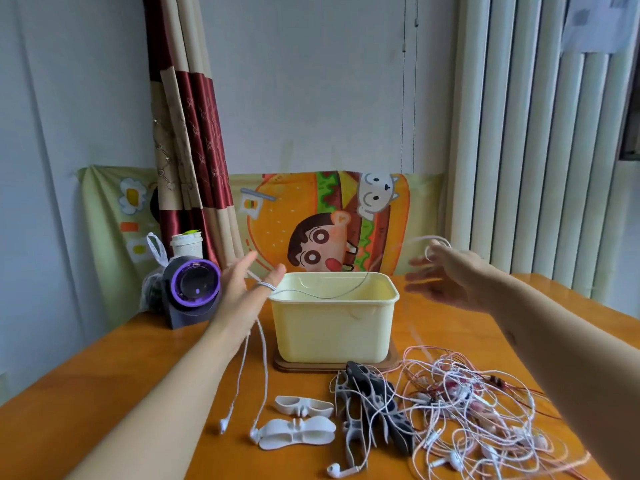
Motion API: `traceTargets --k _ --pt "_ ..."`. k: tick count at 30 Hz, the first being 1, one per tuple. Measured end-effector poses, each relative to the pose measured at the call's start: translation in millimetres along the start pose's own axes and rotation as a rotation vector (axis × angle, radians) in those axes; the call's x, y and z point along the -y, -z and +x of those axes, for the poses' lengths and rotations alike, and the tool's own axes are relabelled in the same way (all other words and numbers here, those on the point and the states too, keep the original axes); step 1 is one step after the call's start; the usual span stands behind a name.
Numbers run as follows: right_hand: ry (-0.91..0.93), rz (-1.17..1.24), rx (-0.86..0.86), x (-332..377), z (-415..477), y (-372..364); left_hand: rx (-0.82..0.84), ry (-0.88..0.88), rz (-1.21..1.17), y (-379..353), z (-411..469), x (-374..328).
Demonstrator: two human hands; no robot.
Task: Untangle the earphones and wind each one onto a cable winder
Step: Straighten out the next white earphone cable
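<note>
Orange wood makes the table [114, 368], with a purple fan [194, 289] far left. Next, the left hand [242, 292] is up with flat fingers, and a white earphone wire [265, 358] loops round them; its two buds hang down near the table. A yellow tub [332, 327] sits in the middle, white winders [298, 434] in front. The right hand [450, 278] is blurry, so I cannot tell if it holds anything. Below it lies the big tangle [485, 420]. These wires look light, soft and floppy. Best to hold one near a bud and pull gently.
</note>
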State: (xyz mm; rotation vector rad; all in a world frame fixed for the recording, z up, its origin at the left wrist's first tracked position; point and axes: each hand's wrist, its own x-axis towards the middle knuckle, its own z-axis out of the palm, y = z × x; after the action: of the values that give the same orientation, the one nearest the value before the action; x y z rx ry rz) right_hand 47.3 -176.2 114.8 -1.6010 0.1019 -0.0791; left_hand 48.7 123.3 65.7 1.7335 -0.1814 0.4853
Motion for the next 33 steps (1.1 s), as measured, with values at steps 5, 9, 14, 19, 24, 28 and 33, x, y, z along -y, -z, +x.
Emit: traceTargets --k 5,9,14,19,24,28,33 --pt "0.196 0.082 0.207 39 -20 -44 0.182 -0.114 0.11 -27 -11 -19" --pt "0.327 0.095 0.32 61 -32 -71 0.228 -0.141 0.193 -46 -16 -30" --pt "0.411 0.107 0.428 76 -43 -92 0.302 -0.118 0.286 -54 -19 -42" --pt "0.461 0.118 0.471 76 -45 -95 0.218 -0.244 0.281 -63 -13 -50" --pt "0.329 0.082 0.415 51 -34 -77 0.049 -0.252 0.028 -45 3 -40" --pt "0.234 -0.147 0.446 12 -34 -71 0.059 -0.24 0.062 -32 1 -45" --pt "0.231 -0.211 0.319 -31 -30 -88 0.099 -0.224 0.055 -33 -2 -48"
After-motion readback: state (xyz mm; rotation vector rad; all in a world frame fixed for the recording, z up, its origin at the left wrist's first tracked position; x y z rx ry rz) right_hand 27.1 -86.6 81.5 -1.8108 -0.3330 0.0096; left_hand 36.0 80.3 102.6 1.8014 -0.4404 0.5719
